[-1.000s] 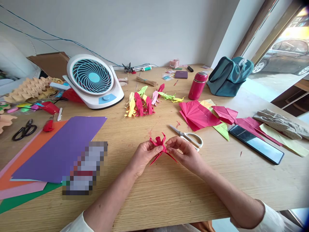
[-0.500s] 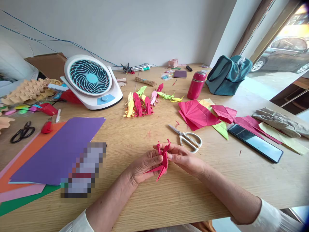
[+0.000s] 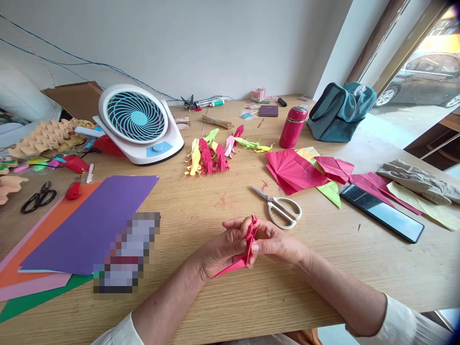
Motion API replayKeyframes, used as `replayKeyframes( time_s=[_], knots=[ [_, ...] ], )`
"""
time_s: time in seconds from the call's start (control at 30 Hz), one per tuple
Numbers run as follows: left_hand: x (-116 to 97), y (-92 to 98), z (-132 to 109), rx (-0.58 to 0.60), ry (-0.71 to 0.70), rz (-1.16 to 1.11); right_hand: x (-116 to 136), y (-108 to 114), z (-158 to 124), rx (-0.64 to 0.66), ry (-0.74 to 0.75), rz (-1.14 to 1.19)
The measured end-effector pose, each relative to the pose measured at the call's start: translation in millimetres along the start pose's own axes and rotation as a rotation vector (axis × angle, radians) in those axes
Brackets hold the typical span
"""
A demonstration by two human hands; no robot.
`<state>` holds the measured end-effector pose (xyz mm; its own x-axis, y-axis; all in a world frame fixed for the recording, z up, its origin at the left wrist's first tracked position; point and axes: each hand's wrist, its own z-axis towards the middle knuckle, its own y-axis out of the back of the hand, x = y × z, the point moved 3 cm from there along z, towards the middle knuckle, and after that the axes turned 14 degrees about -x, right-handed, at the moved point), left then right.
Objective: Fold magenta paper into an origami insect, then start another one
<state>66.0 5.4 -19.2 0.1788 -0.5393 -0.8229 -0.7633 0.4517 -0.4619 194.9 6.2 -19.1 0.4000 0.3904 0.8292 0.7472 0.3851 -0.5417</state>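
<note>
A red folded-paper figure [image 3: 250,242] is pinched between my two hands above the front of the table. My left hand [image 3: 227,250] grips it from the left, thumb pressed on its side. From the right, my right hand [image 3: 275,243] holds it between thumb and fingers. One pointed flap sticks out toward the lower left, and part of the figure is hidden by fingers. Just beyond my right hand lie scissors [image 3: 282,211] with white handles. Farther back sits a cluster of finished-looking paper figures [image 3: 206,160] in red, yellow, pink and green.
On the left lie purple paper sheets [image 3: 89,220], black scissors [image 3: 39,197] and a white fan [image 3: 172,139]. To the right are creased red papers [image 3: 294,170], a phone [image 3: 383,213], a red flask [image 3: 293,127] and a teal bag [image 3: 341,115].
The red paper figure has turned and narrowed in my hands, its spread points now mostly covered. Both hands have dropped slightly and the fingers have closed in around it.
</note>
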Motion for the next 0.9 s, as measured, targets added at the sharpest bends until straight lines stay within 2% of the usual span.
replayKeyframes(
  time_s=[0.2, 0.37, 0.5, 0.57, 0.67, 0.9],
  knots=[
    [-8, 10.6, 0, -0.168, -0.074, 0.159, 1, 4, 3, -0.183, 0.070, 0.006],
    [-3, 27.4, 8, -0.370, -0.103, 0.043, 9, 13, 8, -0.396, 0.212, 0.044],
    [1, 28.7, 11, -0.545, -0.134, 0.060, 15, 22, 8, -0.558, 0.284, 0.048],
    [-1, 26.3, 10, -0.628, -0.249, 0.183, 15, 24, 8, -0.593, 0.302, 0.049],
    [-4, 23.4, 8, -0.678, -0.426, 0.323, 15, 25, 8, -0.609, 0.328, 0.021],
    [-5, 28.0, 7, -0.740, -0.516, 0.510, 9, 25, 11, -0.611, 0.293, -0.124]
  ],
)
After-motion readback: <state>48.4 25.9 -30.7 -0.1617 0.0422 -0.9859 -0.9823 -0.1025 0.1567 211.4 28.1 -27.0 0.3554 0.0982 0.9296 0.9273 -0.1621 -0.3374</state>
